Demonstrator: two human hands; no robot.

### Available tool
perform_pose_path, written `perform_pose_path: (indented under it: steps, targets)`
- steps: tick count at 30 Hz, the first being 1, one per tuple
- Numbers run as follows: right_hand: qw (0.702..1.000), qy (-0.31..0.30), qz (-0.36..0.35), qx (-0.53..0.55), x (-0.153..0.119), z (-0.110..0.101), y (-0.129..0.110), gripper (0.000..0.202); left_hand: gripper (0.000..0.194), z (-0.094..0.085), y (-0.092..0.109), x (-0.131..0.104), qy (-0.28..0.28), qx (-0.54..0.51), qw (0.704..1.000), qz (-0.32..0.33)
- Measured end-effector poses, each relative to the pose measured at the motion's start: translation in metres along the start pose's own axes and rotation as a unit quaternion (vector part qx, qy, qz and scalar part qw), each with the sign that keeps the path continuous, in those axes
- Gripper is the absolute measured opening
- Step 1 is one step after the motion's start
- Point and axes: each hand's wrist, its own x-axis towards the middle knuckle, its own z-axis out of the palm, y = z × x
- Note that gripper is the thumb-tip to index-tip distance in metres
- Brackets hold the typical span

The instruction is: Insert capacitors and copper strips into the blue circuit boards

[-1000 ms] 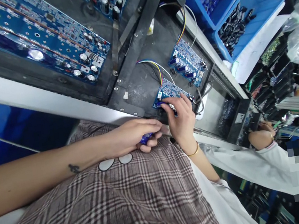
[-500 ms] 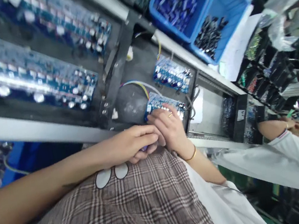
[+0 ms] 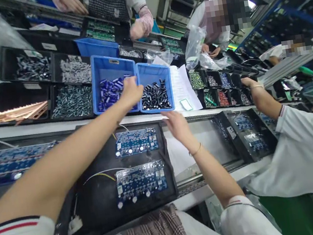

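My left hand [image 3: 132, 91] reaches over the right side of a blue bin [image 3: 95, 89] that holds blue cylindrical capacitors [image 3: 109, 91]. Its fingertips are turned away and blurred, so any grip there is hidden. My right hand [image 3: 177, 126] hovers just in front of a second blue bin [image 3: 167, 68] with black capacitors [image 3: 155, 96]; the fingers are apart and nothing shows in them. Below my arms, a black tray [image 3: 99, 204] carries two blue circuit boards, the rear one [image 3: 136, 141] and the front one [image 3: 141, 180], with thin wires at their left ends.
Black bins of small components [image 3: 71, 100] stand left of the blue bins, and smaller part boxes [image 3: 223, 97] to the right. Paper sheets [image 3: 182, 84] lie between. A larger circuit board [image 3: 18, 157] is at the left. A co-worker's arm [image 3: 265, 97] reaches in from the right; others work opposite.
My hands were together near my apron by the front board. Now they are apart, the left at the blue capacitors, the right near the black ones. The view has tilted up.
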Motion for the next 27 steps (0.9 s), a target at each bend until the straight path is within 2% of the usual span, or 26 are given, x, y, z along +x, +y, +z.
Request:
perform_pose_path:
  steps: [1,3,5,7,10,13,16,19,21,23,25,27]
  targets:
    - [1.0,0.004,0.025,-0.01,0.015,0.0,0.023,0.037,0.052,0.019,-0.005,0.002,-0.012,0.076,0.996,0.035]
    - [0.999,-0.007,0.037,-0.017,0.038,0.005,0.058,0.043,0.056,0.055,-0.019,0.004,-0.052,0.168,0.983,0.059]
    - [0.999,-0.028,0.026,-0.011,0.052,0.014,0.076,0.046,0.057,0.083,-0.034,0.01,-0.082,0.232,0.968,0.057]
    - [0.999,-0.049,0.017,0.001,0.062,0.023,0.084,0.047,0.059,0.1,-0.045,0.021,-0.098,0.273,0.956,0.051]
    - [0.997,-0.07,0.007,0.037,0.072,0.027,0.091,0.043,0.062,0.106,-0.054,0.04,-0.103,0.371,0.918,0.093]
    - [0.994,-0.067,0.0,0.087,0.076,0.024,0.098,0.039,0.063,0.1,-0.057,0.047,-0.119,0.451,0.872,0.148]
    - [0.99,-0.046,0.003,0.134,0.071,0.017,0.1,0.04,0.058,0.09,-0.057,0.045,-0.165,0.454,0.859,0.169]
    - [0.974,0.018,0.016,0.226,0.053,0.006,0.085,0.041,0.051,0.084,-0.056,0.043,-0.197,0.448,0.852,0.187]
    - [0.962,0.036,0.009,0.271,0.033,-0.003,0.064,0.033,0.048,0.084,-0.054,0.047,-0.204,0.425,0.859,0.202]
    - [0.961,-0.002,-0.023,0.275,0.01,-0.009,0.038,0.018,0.045,0.087,-0.049,0.054,-0.178,0.353,0.899,0.189]
    - [0.956,-0.057,-0.058,0.28,-0.012,-0.009,0.014,0.015,0.044,0.092,-0.04,0.062,-0.127,0.256,0.948,0.142]
    - [0.954,-0.093,-0.069,0.276,-0.027,-0.002,-0.003,0.02,0.045,0.094,-0.028,0.067,-0.087,0.167,0.979,0.075]
